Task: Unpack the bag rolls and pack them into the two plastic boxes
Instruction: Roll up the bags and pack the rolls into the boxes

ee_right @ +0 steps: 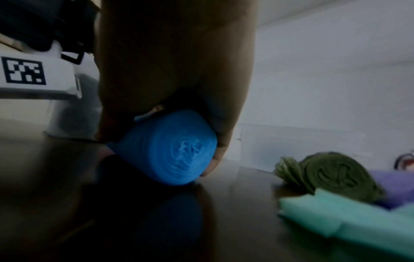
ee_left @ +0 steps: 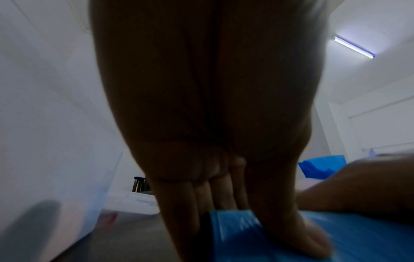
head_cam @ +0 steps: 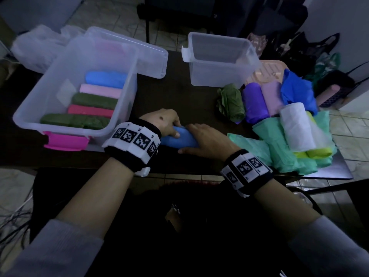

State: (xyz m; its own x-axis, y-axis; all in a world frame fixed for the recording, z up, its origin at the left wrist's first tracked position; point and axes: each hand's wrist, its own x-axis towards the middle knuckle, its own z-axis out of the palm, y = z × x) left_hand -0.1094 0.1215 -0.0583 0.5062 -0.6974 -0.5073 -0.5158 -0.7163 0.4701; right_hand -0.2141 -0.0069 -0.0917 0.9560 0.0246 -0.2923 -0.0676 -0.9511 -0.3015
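Note:
A blue bag roll point(head_cam: 179, 139) lies on the dark table point(head_cam: 175, 96) near its front edge. My left hand point(head_cam: 174, 129) grips the roll's left end, thumb on top. My right hand point(head_cam: 192, 137) holds the right end; in the right wrist view its fingers point(ee_right: 224, 138) curl round the rolled end point(ee_right: 177, 152). In the left wrist view my left fingers point(ee_left: 291, 230) press on the blue roll point(ee_left: 246, 235). The left plastic box point(head_cam: 32, 100) holds several rolls: blue, pink, green, red, green. The right plastic box point(head_cam: 219, 58) stands empty.
At the right lie an olive roll point(head_cam: 231, 104), a purple roll point(head_cam: 255, 102), a lilac one point(head_cam: 273, 96), a loose blue bag point(head_cam: 297, 90), a white roll point(head_cam: 297, 124) and mint bags point(head_cam: 279, 148). A clear lid point(head_cam: 147, 56) lies behind the left box.

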